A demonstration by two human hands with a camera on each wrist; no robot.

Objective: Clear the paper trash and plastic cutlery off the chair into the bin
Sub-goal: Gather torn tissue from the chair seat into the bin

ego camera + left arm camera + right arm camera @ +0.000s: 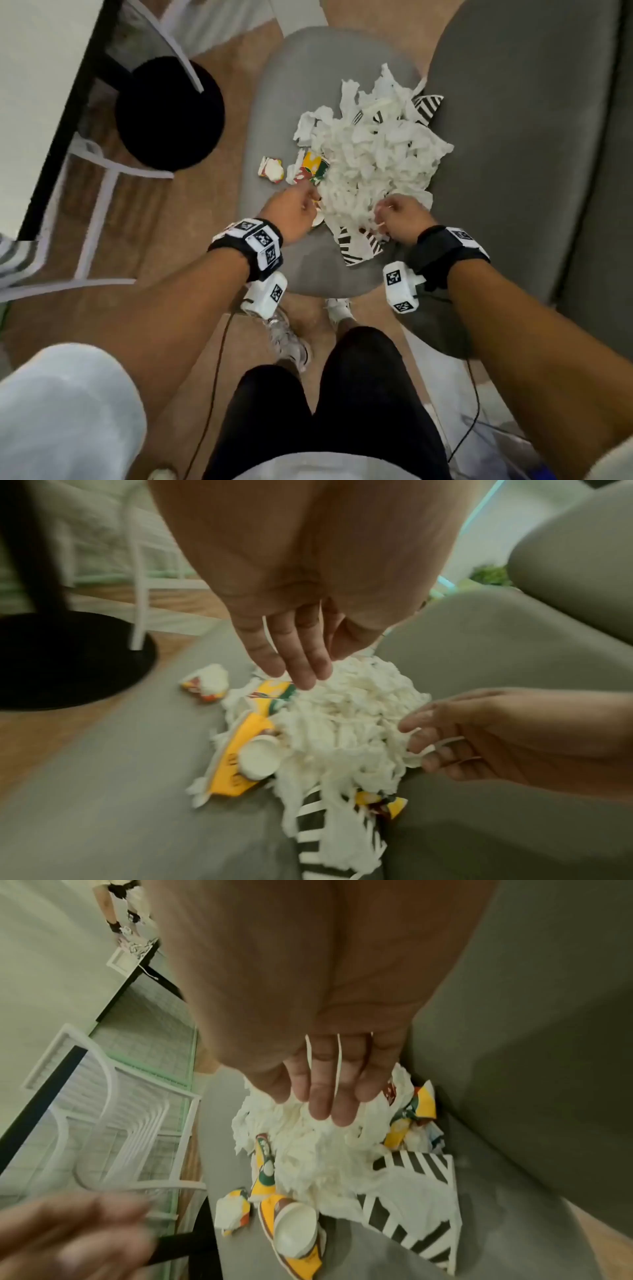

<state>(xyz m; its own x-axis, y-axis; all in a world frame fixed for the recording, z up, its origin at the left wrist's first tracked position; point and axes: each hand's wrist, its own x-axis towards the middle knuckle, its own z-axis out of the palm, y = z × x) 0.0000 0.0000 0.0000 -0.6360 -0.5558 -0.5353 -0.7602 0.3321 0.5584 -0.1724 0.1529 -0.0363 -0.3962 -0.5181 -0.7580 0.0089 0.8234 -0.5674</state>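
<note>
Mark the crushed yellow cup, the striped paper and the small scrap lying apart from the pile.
yellow cup (294,1229): right wrist view, on its white open mouth.
striped paper (411,1215): right wrist view, on its black-and-white stripes.
small scrap (271,169): head view, on its white middle.

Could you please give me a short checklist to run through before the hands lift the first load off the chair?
1. Trash gathered in one heap: mostly ok. The shredded paper sits in one pile on the chair seat, but a small crumpled wrapper lies apart.
2. Left hand has a grip: cannot tell; the fingers reach toward the pile edge, blurred.
3. Right hand has a grip: ok; the fingers curl round paper strips.
4. Paper cup accounted for: ok; it lies on its side at the near edge.
5. Plastic cutlery located: cannot tell; none shows clearly.
6. Bin within reach: cannot tell; none is clearly in view.
</note>
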